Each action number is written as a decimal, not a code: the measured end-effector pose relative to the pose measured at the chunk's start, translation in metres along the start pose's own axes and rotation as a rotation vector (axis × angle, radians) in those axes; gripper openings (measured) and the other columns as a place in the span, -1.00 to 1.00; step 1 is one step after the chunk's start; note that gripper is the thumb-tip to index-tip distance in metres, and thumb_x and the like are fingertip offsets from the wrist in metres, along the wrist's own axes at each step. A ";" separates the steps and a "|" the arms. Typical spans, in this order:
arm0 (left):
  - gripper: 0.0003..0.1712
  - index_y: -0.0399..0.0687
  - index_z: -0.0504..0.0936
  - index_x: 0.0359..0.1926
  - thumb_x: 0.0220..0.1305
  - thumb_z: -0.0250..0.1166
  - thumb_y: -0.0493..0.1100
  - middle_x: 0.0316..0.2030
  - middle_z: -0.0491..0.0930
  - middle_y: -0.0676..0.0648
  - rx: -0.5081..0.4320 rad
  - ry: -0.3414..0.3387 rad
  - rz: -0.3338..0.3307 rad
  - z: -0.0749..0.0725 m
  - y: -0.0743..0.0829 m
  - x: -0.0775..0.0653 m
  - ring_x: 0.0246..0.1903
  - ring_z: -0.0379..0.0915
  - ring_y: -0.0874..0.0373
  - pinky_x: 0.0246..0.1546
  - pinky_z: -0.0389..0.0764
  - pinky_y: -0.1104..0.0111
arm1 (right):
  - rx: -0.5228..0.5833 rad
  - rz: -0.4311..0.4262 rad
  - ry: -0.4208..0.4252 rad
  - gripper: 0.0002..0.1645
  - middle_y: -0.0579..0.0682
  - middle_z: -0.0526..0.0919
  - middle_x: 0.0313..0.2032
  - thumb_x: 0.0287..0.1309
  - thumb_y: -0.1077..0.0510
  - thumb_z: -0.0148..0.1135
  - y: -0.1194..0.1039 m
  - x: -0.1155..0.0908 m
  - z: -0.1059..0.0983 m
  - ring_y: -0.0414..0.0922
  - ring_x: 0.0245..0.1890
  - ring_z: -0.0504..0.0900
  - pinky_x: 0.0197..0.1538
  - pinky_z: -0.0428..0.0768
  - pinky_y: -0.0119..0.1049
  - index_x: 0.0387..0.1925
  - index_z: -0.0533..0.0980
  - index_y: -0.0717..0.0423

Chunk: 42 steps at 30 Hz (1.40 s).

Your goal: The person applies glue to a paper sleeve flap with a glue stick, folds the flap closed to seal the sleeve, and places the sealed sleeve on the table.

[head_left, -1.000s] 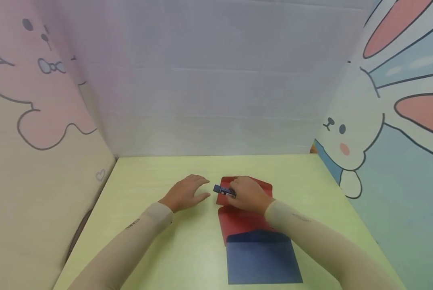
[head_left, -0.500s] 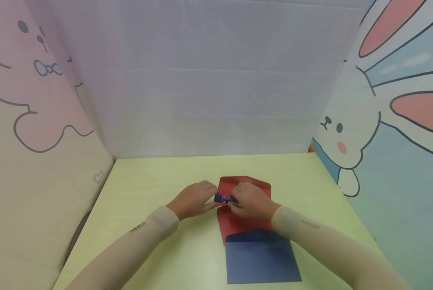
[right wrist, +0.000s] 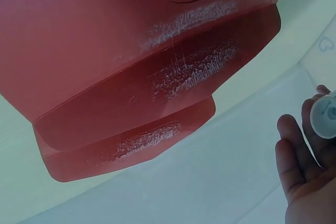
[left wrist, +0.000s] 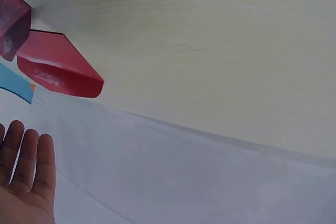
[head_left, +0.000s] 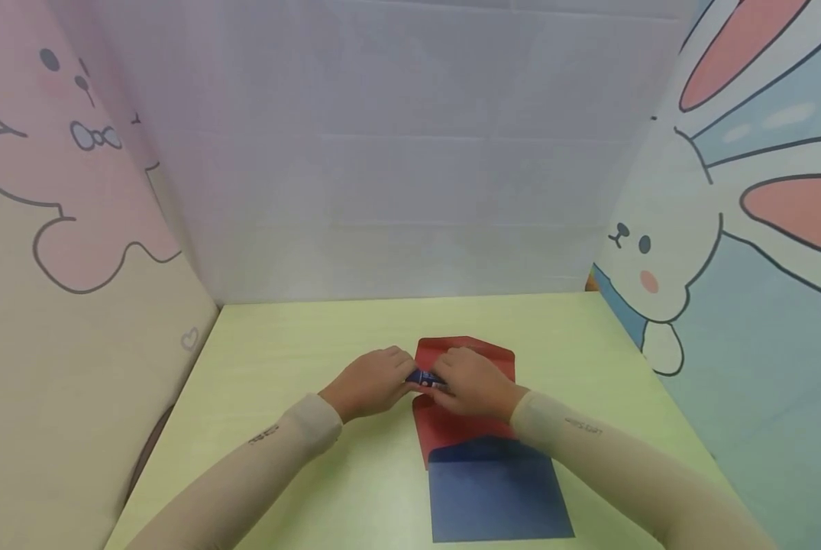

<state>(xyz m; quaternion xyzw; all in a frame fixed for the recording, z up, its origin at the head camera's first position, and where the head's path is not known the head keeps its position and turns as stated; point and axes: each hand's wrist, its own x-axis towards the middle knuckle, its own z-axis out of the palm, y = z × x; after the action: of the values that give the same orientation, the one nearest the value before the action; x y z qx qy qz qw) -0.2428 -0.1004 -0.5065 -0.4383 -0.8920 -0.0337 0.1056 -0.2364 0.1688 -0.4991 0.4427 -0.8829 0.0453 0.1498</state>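
A dark blue glue stick [head_left: 425, 379] lies crosswise between the two hands in the head view. My left hand [head_left: 376, 378] pinches its left end. The other end is in my right hand [head_left: 475, 382], whose fingers curl round it; its round white base [right wrist: 324, 116] shows in the right wrist view. Under and beside the hands lie two red envelopes, the far one [head_left: 498, 356] and the near one [head_left: 437, 429], flaps raised. Streaks of whitish glue [right wrist: 197, 72] coat their flaps. In the left wrist view the left fingers [left wrist: 44, 166] show at the corner, the glue stick out of frame.
A blue envelope [head_left: 499, 500] lies nearest the front, overlapping the near red one. The pale yellow table [head_left: 300, 336] is bounded by a white back wall [head_left: 396, 191] and printed side panels, with a rabbit [head_left: 664, 260] on the right one.
My left hand has moved right, from apart with spread fingers to pinching the glue stick's left end. The right hand has lowered slightly with the stick, which now hides more between both hands.
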 end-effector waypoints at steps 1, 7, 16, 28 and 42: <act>-0.68 0.06 0.75 0.14 0.72 0.45 0.17 -0.07 0.79 0.08 0.001 -0.007 0.000 0.000 0.001 0.001 -0.04 0.69 0.22 0.06 0.80 0.39 | -0.010 -0.017 0.007 -0.60 -0.19 0.57 -0.47 0.54 -0.12 0.56 0.000 0.000 0.001 -0.27 -0.42 0.40 -0.13 0.60 -0.28 -0.35 0.56 -0.08; -0.67 0.06 0.72 -0.01 0.78 0.36 0.19 -0.25 0.69 0.08 -0.001 -0.021 0.022 -0.002 0.005 0.004 -0.22 0.54 0.23 -0.10 0.69 0.40 | -0.090 -0.106 0.034 -0.71 -0.15 0.70 -0.37 0.56 -0.08 0.55 0.004 -0.002 0.005 -0.21 -0.32 0.58 -0.03 0.71 -0.24 -0.24 0.65 -0.06; -0.69 0.02 0.63 -0.07 0.80 0.31 0.12 -0.35 0.55 0.07 -0.162 -0.083 -0.064 -0.008 0.010 0.004 -0.31 0.37 0.25 -0.18 0.52 0.38 | -0.099 -0.168 0.097 -0.73 -0.11 0.82 -0.21 0.42 0.04 0.67 0.008 -0.002 0.004 -0.17 -0.18 0.70 0.09 0.77 -0.23 -0.07 0.70 0.01; -0.59 -0.01 0.74 0.03 0.91 0.09 0.12 -0.28 0.60 0.11 -0.558 -0.147 -0.262 -0.001 0.006 0.005 -0.19 0.54 0.20 0.00 0.62 0.23 | -0.188 -0.272 0.267 -0.67 -0.07 0.76 -0.28 0.21 0.17 0.71 0.018 0.002 0.009 -0.16 -0.24 0.67 0.01 0.77 -0.27 -0.12 0.67 0.09; -0.47 -0.11 0.73 -0.07 0.85 -0.12 0.01 -0.16 0.77 -0.13 -0.584 -0.193 -0.462 -0.002 -0.036 -0.019 -0.16 0.58 0.13 0.13 0.68 0.05 | -0.183 -0.042 0.069 -0.54 -0.08 0.77 -0.21 0.28 -0.02 0.80 0.028 -0.011 0.002 -0.16 -0.19 0.71 0.06 0.84 -0.24 0.00 0.69 0.05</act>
<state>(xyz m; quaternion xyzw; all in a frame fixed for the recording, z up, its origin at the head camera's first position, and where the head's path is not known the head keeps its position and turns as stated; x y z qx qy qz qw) -0.2593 -0.1378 -0.5074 -0.2386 -0.9259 -0.2678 -0.1185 -0.2527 0.1940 -0.5029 0.4436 -0.8683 -0.0233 0.2207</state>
